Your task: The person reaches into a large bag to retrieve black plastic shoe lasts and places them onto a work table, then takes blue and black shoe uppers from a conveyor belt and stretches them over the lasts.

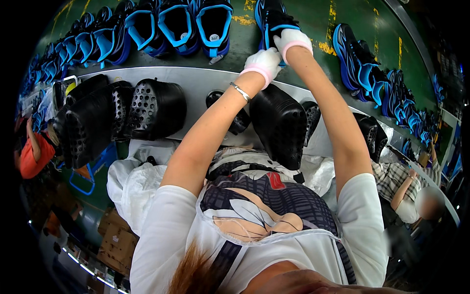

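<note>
A black sports shoe (275,17) with bright blue lining and a dark blue sole is at the far middle, on a green surface, its heel toward me. Both my arms reach out to it, in white gloves with pink cuffs. My right hand (292,40) is closed on the shoe's heel collar. Beside and nearer to me, my left hand (264,63) has its fingers curled in at the lower heel; the fingertips are partly hidden. Below my wrists, a large black moulded block (279,122) with round dimples rests at the grey metal ledge (205,76).
Similar shoes (214,24) form a long row at the far left, and more shoes (360,63) continue at right. Black dimpled blocks (154,109) line the ledge at left. People work at both sides, one in an orange top (36,157). Cardboard boxes (116,240) stand lower left.
</note>
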{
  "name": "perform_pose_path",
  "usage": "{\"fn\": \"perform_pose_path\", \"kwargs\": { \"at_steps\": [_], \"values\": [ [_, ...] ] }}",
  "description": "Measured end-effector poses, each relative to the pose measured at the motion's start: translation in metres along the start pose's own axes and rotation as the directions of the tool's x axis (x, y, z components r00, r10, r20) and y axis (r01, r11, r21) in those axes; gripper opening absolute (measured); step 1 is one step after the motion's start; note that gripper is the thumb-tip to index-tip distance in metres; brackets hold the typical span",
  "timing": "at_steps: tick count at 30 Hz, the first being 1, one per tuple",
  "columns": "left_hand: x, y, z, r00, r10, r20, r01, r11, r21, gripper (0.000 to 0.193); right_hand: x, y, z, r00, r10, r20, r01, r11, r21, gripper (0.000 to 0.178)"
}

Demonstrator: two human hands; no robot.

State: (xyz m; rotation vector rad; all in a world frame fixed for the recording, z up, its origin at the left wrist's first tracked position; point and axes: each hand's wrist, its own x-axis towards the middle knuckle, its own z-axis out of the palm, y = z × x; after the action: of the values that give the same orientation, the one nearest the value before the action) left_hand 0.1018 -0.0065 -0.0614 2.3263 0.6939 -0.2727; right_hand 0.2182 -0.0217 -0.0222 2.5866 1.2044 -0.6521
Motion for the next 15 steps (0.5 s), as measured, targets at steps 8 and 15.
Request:
{"fn": "perform_pose_path", "kwargs": {
  "at_steps": [8, 15],
  "values": [
    [0.024, -0.001, -0.022, 0.937, -0.205, 0.284, 0.219, 0.976, -0.019, 0.039, 0.043, -0.012, 0.033, 0.996, 0.080, -0.044, -0.064, 0.959, 0.278, 0.037],
    [0.040, -0.002, -0.012, 0.928, -0.195, 0.319, 0.161, 0.978, 0.131, 0.039, 0.078, -0.008, 0.055, 0.997, -0.035, -0.070, 0.056, 0.947, 0.317, 0.035]
  ]
}}
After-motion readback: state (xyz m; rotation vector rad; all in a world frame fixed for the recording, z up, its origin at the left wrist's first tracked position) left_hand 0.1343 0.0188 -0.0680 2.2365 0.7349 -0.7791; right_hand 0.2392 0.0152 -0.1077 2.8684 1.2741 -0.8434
